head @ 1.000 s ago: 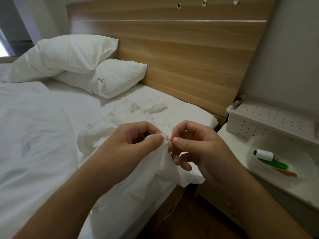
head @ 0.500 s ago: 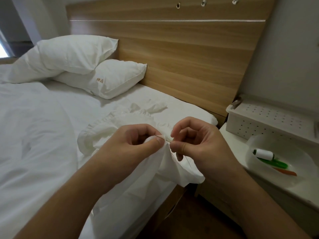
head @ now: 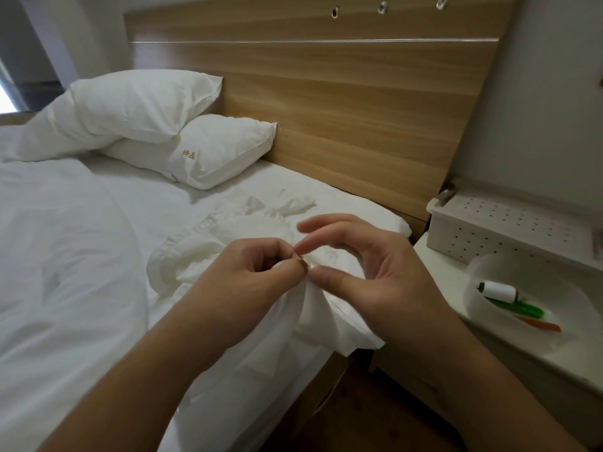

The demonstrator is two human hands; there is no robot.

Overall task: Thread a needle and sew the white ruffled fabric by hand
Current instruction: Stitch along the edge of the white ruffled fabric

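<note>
On the far left, a rumpled white duvet [head: 62, 256] is spread over the bed, and two plump white pillows [head: 156, 125] are stacked against the light wooden headboard [head: 342, 102]. Further right, the white ruffled fabric [head: 235, 236] is seen lying partly on the white bedsheet [head: 359, 207] near the bed's right edge, with one part lifted between the hands and draped down over the mattress side. The left hand [head: 248, 282] is curled, and a fold of the fabric is pinched between its thumb and forefinger. A thin needle [head: 301, 258] is just visible at that pinch, though too small for detail. The right hand [head: 375, 275] is held just beside it, its fingers spread and loosely arched, nothing being gripped; its thumb tip is seen at the fabric close to the left thumb. A fine thread [head: 337, 306] is seen trailing across the cloth below the right thumb. On the right, a white perforated plastic box [head: 509, 230] is set on the white bedside cabinet [head: 440, 275], and in front of it a clear round bowl [head: 489, 265] is seen holding a white thread spool [head: 499, 291], a green tool [head: 518, 308] and an orange tool [head: 541, 325].
</note>
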